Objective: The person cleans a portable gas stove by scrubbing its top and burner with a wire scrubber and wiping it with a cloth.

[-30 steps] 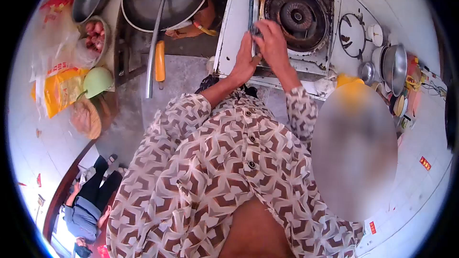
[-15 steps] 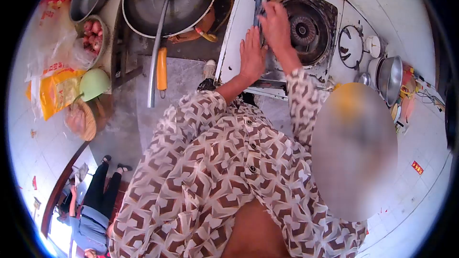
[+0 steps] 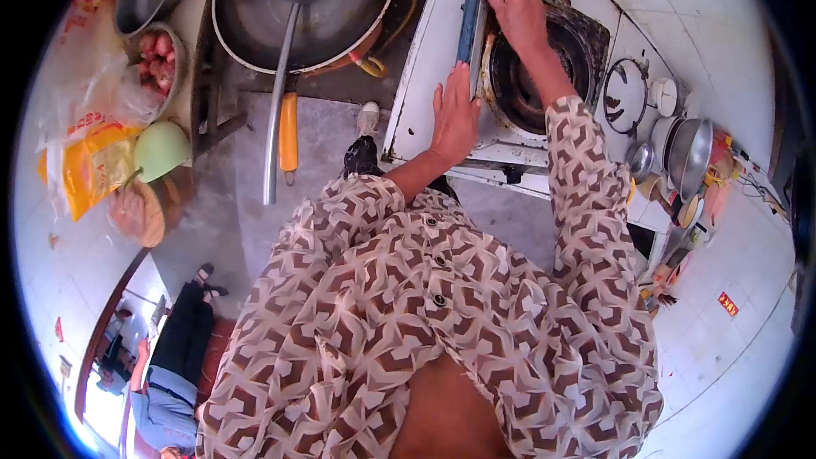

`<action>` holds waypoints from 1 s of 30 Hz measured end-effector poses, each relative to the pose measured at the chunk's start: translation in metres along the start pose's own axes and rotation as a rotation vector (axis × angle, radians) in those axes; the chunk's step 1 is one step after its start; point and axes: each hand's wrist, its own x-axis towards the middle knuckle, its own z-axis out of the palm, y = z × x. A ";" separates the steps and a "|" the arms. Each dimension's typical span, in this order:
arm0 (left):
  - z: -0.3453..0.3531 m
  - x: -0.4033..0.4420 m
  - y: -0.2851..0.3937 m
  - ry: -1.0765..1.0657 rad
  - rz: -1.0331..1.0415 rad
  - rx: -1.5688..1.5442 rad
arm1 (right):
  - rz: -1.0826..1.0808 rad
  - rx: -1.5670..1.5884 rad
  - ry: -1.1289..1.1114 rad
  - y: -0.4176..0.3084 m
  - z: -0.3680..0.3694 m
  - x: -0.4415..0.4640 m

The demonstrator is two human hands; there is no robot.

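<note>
A grimy gas stove [image 3: 586,21] with a blue front panel [image 3: 468,30] sits on the white tiled counter. At the panel's nearer end, my left hand [image 3: 456,119] lies against the stove with fingers stretched out. My right hand [image 3: 520,15] reaches across the burner [image 3: 557,55] to the stove's far left corner, where its bent fingers hook over the edge. The right forearm hides part of the burner. A dark pan support ring [image 3: 625,95] lies off the stove, to its right.
A large wok [image 3: 242,8] with a long-handled ladle [image 3: 280,102] stands left of the counter. Farther left are a bowl of red onions [image 3: 160,59] and a green bowl [image 3: 161,153]. Metal pots [image 3: 693,153] stand at right. Another person [image 3: 183,348] is at lower left.
My right hand has moved from beside my left hand to the stove's far left corner. My left hand has shifted slightly toward me. The stove sits turned a little differently in view.
</note>
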 end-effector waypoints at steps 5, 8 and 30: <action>-0.002 -0.002 0.002 0.005 0.008 -0.007 | 0.104 -0.082 0.013 -0.020 0.001 -0.001; 0.000 -0.004 0.005 0.022 0.020 -0.020 | 0.008 -0.020 -0.003 -0.030 -0.006 -0.027; 0.005 -0.005 0.001 0.011 0.047 -0.019 | -0.016 0.033 -0.004 -0.030 -0.001 -0.019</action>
